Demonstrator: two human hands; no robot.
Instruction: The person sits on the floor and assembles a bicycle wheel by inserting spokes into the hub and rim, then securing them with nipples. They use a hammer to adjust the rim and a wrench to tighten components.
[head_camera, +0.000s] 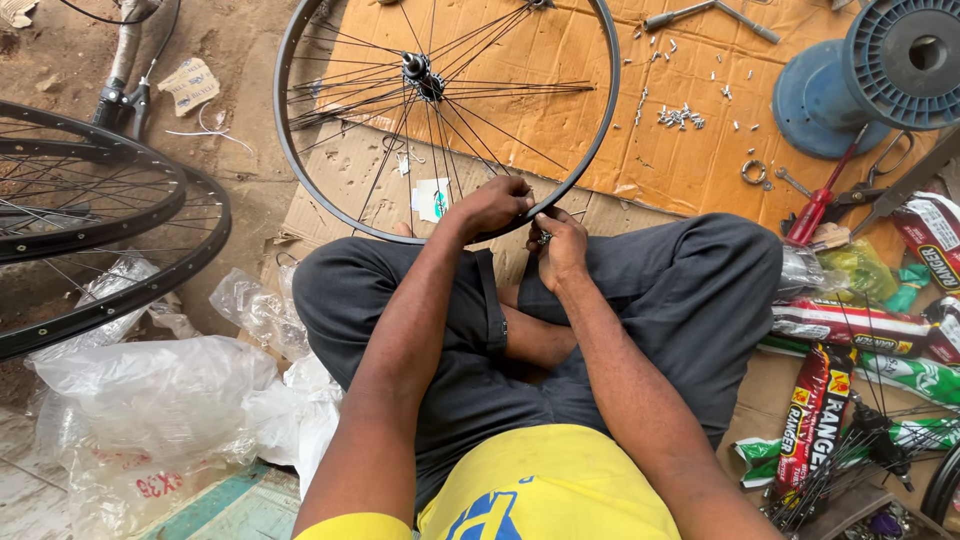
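- The bicycle wheel stands tilted on the person's knees, its near rim at the crossed legs and its far rim over the flattened cardboard on the ground.
- The left hand is curled shut over the near rim, fingers wrapped around it and holding it steady.
- The right hand sits just beside it, fingers pinched closed on a small metal piece at the rim; it looks like a spoke end or nipple, but it is too small to tell which.
- Many spokes already run from the hub to the rim, mostly on the right and near side, so lacing looks well under way.
- The far-left part of the rim looks thinly filled, so I judge that more spokes remain to be fitted there, and truing after that.
- Loose nipples lie scattered on the cardboard to the far right, unused so far.
- A red-handled screwdriver lies to the right, apart from both hands.
- Two more laced wheels lie on the ground at left, near crumpled plastic bags.
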